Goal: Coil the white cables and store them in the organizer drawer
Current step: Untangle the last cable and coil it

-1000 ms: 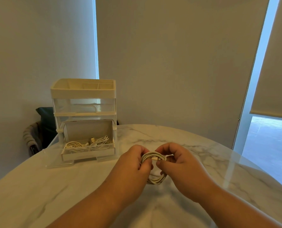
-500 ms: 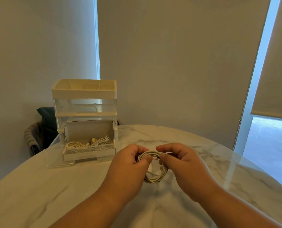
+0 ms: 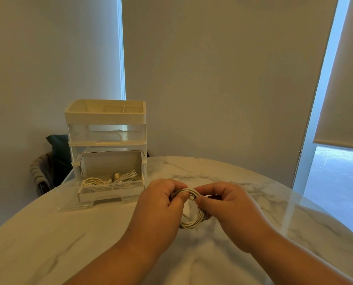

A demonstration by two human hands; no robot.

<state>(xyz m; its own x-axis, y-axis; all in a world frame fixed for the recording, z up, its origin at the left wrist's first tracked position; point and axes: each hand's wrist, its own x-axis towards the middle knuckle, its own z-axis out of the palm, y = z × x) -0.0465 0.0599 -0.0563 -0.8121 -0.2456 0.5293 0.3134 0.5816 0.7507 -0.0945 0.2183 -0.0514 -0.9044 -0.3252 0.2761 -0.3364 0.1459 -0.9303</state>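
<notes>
Both hands meet over the desk (image 3: 48,243), off to the right of the organizer (image 3: 105,117) and nearer the person than it is. Between them is a white cable wound into a small coil (image 3: 193,222). The left hand (image 3: 161,204) has its grip closed on the top of the coil, thumb pressing the strands against curled fingers. The right hand (image 3: 227,210) pinches the same top stretch from the other side. Its thumb and forefinger are closed on what may be the loose end or plug, though that is too small to be sure of. The rest of the loop hangs down from the two grips toward the desk, and I cannot tell whether its bottom touches the surface.

The organizer's bottom drawer (image 3: 109,196) is pulled out toward the person, and other white cables (image 3: 114,179) already lie loosely heaped in it.

To my eye the coiling of this one is about finished and the end is being tucked in. What the next move turns on is this: the drawer lies to the left of the coil and a little farther from the person, so the left hand is the nearer one to carry it over. The drawer's long side runs across the organizer's front, while the coil hangs longer top to bottom, so it would want laying flat to go in. A loosened pinch could let the loops spring apart.
</notes>
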